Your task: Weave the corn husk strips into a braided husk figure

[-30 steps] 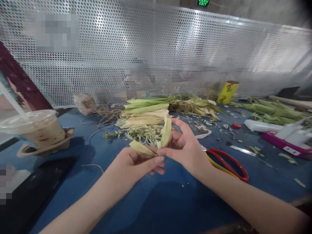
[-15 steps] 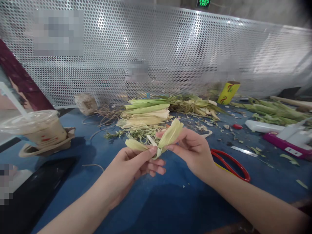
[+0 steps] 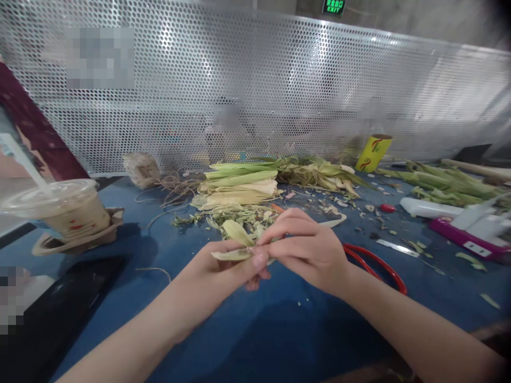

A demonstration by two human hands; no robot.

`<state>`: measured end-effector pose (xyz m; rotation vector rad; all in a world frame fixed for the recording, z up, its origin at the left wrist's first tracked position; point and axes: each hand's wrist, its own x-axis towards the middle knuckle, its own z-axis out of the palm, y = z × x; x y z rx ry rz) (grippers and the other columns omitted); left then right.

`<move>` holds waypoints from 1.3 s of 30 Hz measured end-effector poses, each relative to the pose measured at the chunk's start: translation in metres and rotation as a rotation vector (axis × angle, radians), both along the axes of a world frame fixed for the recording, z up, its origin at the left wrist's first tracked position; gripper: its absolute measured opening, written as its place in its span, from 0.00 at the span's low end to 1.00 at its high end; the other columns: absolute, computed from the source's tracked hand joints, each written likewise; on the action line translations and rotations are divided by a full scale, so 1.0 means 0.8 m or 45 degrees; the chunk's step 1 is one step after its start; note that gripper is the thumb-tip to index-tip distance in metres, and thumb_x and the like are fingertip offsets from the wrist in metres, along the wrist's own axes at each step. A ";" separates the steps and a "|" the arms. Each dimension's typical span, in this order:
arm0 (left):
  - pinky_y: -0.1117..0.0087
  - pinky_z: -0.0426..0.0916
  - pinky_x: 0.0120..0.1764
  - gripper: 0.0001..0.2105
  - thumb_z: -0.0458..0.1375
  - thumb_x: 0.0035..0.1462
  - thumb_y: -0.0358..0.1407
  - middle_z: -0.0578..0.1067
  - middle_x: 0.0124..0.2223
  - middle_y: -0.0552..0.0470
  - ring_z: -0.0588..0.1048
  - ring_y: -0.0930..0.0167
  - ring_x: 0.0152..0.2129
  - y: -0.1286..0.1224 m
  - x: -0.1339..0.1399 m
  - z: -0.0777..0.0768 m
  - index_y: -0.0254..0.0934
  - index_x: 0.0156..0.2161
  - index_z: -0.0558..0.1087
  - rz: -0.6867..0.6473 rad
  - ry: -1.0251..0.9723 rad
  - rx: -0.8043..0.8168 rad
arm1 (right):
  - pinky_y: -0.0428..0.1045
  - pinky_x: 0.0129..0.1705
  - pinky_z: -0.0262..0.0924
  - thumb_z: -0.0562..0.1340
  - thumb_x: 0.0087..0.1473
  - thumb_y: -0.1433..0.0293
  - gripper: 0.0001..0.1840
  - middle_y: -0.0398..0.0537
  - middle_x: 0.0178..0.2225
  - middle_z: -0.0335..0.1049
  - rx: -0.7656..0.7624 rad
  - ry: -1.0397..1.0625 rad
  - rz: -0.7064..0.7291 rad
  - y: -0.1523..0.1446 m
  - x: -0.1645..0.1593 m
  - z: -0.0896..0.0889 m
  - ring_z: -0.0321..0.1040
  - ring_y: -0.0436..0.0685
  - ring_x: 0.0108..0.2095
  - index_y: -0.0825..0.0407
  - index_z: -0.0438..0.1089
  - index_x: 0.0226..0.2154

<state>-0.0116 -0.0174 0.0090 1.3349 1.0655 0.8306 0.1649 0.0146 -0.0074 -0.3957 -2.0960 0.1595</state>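
Pale green corn husk (image 3: 236, 233) is held between my two hands above the blue table. My left hand (image 3: 227, 271) pinches its base between thumb and fingers, with a narrow folded strip lying over the fingers. Bent in from the right, my right hand (image 3: 305, 247) closes its fingertips on the husk at the same spot, partly covering it. Just beyond my hands lie green plant sprigs (image 3: 227, 217) and a stack of flattened corn husks (image 3: 239, 186). Red scissor-like handles (image 3: 379, 266) show beside my right wrist.
At left stand a lidded drink cup (image 3: 72, 213) and a dark flat tablet-like object (image 3: 75, 308). String (image 3: 178, 186) lies behind them. A yellow tube (image 3: 373, 152) stands near the perforated metal screen (image 3: 255, 64). On the right are a purple-and-white glue gun-like tool (image 3: 467, 236), a blade (image 3: 397, 248) and husk scraps.
My right hand has moved in to the left and turned over, its fingers now meeting my left fingertips. The upright husk leaf it held is folded down and mostly hidden.
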 end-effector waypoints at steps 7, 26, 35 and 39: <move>0.77 0.63 0.24 0.13 0.56 0.50 0.39 0.71 0.19 0.54 0.67 0.74 0.19 0.000 0.001 0.005 0.36 0.21 0.75 -0.066 0.223 0.153 | 0.50 0.37 0.62 0.58 0.50 0.76 0.15 0.44 0.28 0.71 -0.447 0.129 0.004 -0.006 -0.002 0.006 0.65 0.51 0.31 0.48 0.68 0.41; 0.80 0.61 0.28 0.11 0.51 0.54 0.32 0.70 0.22 0.58 0.66 0.78 0.21 0.003 -0.001 0.011 0.35 0.24 0.73 -0.282 0.226 0.127 | 0.51 0.43 0.58 0.61 0.49 0.76 0.05 0.43 0.25 0.73 -0.288 0.038 0.173 -0.007 0.003 0.013 0.65 0.48 0.26 0.53 0.71 0.30; 0.79 0.63 0.28 0.11 0.51 0.53 0.31 0.71 0.22 0.57 0.66 0.78 0.21 0.005 0.000 0.008 0.35 0.24 0.73 -0.213 0.136 0.021 | 0.48 0.43 0.60 0.60 0.50 0.76 0.06 0.51 0.34 0.71 0.196 -0.292 0.097 -0.006 0.012 0.013 0.64 0.50 0.37 0.57 0.69 0.34; 0.79 0.63 0.27 0.11 0.51 0.52 0.31 0.72 0.23 0.55 0.67 0.78 0.21 0.005 0.001 0.007 0.34 0.25 0.74 -0.172 0.101 -0.011 | 0.47 0.42 0.61 0.59 0.51 0.77 0.04 0.48 0.32 0.70 0.222 -0.251 0.040 -0.007 0.012 0.012 0.64 0.49 0.35 0.55 0.68 0.31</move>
